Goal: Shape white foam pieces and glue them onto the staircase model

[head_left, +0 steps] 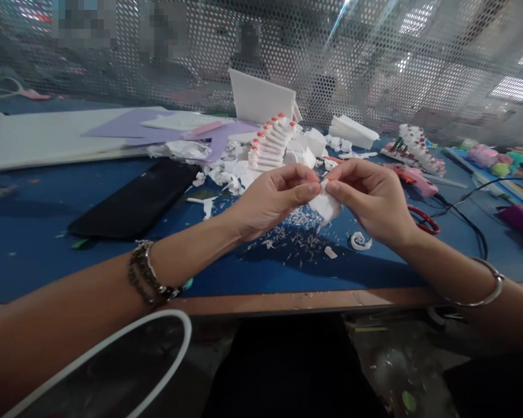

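Observation:
Between both hands, above the blue tabletop (226,273), is a small crumpled piece of white paper (326,204). My left hand (279,197) pinches its upper left edge between thumb and fingertips. The other edge is pinched the same way by my right hand (370,197), and the two sets of fingertips nearly meet. Fine white shreds (287,244) lie scattered on the table below. Just behind the hands stands a row of white rolls with red tips (270,142), amid crumpled white scraps (226,174).
At left lie a black phone-like slab (135,200) and purple sheets (126,125) on a white board (39,139). A white foam panel (261,96) stands before a perforated metal screen (192,87). Right are a pink glue gun (421,181), red-handled scissors (425,220) and black cables (466,223).

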`<state>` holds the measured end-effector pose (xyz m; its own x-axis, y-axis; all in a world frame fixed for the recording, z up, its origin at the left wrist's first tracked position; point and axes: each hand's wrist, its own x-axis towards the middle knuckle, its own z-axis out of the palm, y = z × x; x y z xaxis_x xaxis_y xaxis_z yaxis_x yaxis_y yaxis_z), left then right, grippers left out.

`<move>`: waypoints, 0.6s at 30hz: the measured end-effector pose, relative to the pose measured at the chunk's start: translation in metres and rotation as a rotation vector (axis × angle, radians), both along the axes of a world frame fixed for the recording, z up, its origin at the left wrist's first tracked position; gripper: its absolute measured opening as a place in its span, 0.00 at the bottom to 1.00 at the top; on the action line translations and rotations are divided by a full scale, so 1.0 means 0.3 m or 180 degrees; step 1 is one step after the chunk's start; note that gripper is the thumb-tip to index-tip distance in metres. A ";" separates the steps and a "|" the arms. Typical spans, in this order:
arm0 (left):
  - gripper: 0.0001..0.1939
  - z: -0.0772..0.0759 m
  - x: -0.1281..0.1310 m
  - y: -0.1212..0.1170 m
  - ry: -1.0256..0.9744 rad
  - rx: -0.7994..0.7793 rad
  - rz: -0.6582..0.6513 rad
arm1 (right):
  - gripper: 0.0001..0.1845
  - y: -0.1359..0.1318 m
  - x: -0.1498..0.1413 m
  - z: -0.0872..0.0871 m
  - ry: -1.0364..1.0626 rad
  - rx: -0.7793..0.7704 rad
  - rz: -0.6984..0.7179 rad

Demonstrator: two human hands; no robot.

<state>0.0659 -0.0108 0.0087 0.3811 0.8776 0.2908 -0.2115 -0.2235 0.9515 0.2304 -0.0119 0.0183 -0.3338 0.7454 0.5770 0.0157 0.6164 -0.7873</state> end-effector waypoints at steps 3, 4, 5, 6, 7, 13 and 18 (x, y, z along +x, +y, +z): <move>0.06 -0.007 0.003 0.002 0.0059 0.0141 0.0140 | 0.05 0.002 -0.004 -0.006 0.0041 0.0024 -0.0151; 0.06 -0.009 0.004 0.001 0.0089 0.0203 0.0239 | 0.04 0.001 -0.006 -0.006 0.0040 0.0041 -0.0227; 0.06 -0.010 0.006 -0.002 0.0132 0.0277 0.0360 | 0.04 0.000 -0.008 -0.007 0.0030 0.0061 -0.0296; 0.05 -0.010 0.007 -0.005 0.0199 0.0367 0.0490 | 0.04 -0.001 -0.009 -0.007 0.0011 0.0084 -0.0353; 0.05 -0.009 0.008 -0.010 0.0293 0.0463 0.0628 | 0.04 -0.002 -0.010 -0.006 -0.0014 0.0113 -0.0404; 0.07 0.010 0.009 -0.045 0.0817 0.0881 0.1191 | 0.04 -0.009 -0.009 -0.001 -0.0206 0.0453 -0.0602; 0.06 0.017 0.009 -0.043 0.0734 0.0845 0.0956 | 0.04 -0.011 -0.004 -0.004 -0.0444 0.0742 -0.0689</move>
